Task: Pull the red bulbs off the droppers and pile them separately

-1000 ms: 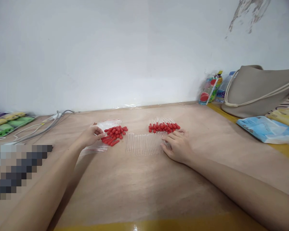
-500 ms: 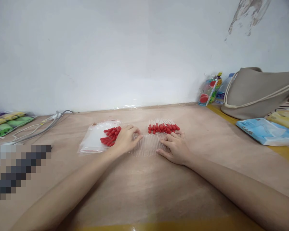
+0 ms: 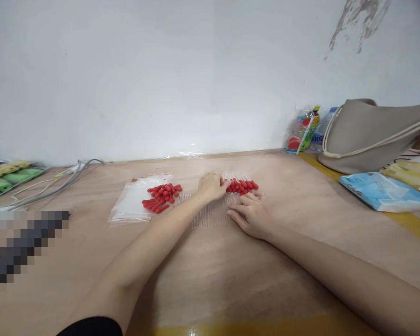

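Note:
My left hand (image 3: pixel 212 185) is at the left end of a row of droppers with red rubber bulbs (image 3: pixel 243 185), its fingers bent together against them. What it may be gripping is hidden behind the fingers. Nearer to me lie several clear thin tubes (image 3: pixel 210 214) side by side, partly under my left wrist. At their right end rests my right hand (image 3: pixel 255 215), thumb and fingers apart, the fingertips touching or just above the tubes. A loose pile of red rubber bulbs (image 3: pixel 161 196) lies left of my left forearm, on clear plastic zip bags (image 3: pixel 129 205).
A blue and white packet (image 3: pixel 381 191), a grey bag (image 3: pixel 374 133) and bottles (image 3: pixel 299 133) stand or lie on the right. Cables (image 3: pixel 63 184) and green and yellow rolls (image 3: pixel 12 178) are at far left. Behind the table rises a white wall (image 3: pixel 143 84).
My left hand has moved right, from beside the loose bulbs to the left end of the dropper row, covering part of it. My right hand has barely moved.

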A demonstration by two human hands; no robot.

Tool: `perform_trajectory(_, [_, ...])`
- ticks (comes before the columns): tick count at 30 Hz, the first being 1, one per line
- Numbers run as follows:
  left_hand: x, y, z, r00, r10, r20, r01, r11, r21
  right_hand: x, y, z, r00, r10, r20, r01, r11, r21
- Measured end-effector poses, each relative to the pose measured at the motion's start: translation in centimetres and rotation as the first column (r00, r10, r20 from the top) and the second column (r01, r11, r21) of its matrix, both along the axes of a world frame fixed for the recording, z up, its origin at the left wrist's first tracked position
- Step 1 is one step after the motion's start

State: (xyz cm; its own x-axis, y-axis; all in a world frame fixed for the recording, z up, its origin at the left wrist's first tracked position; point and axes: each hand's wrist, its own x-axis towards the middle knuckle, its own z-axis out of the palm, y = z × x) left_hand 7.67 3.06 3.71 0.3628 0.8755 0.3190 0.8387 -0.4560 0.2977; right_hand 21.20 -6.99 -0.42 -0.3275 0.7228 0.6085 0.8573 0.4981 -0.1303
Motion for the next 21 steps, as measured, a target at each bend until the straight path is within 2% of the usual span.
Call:
perform_trajectory(4, [0.1,0.4,-0.2,0.999,0.023,0.03,-0.022,0.999,-0.036,0.1,0.1,0.0,0.998,-0.042,-0.047,0.041,0.999,-0.021])
perform_trajectory(8, [-0.6,-0.2,0.2,0.996,0.036,0.083,-0.033,0.999,-0.034,0.3,0.1,-0.1,0.993,-0.063,-0.098,0.065,0.998,0.013])
perform_trajectory(13, [-5.0,-4.1,0.3,0.987,-0.061,0.149,0.06,0.998,0.009,0.3,0.3,-0.3,0.969,-0.089,-0.233,0.124,0.982,0.14])
perform_trajectory(15, [-7.4,-6.2,-0.2,0.974,-0.162,0.156,0.149,0.984,0.093,0.3,0.3,-0.2,0.965,-0.07,-0.252,0.13,0.964,0.23])
perform_trajectory(18, [-10.1,-8.4,-1.5,0.969,-0.238,0.061,0.222,0.956,0.193,0.2,-0.1,0.1,0.979,-0.013,-0.203,0.084,0.934,0.346])
perform_trajectory(21, [-11.1,-9.1,-2.6,0.951,-0.306,0.05,0.284,0.923,0.26,0.1,-0.6,0.5,0.995,0.056,-0.081,-0.024,0.936,0.35])
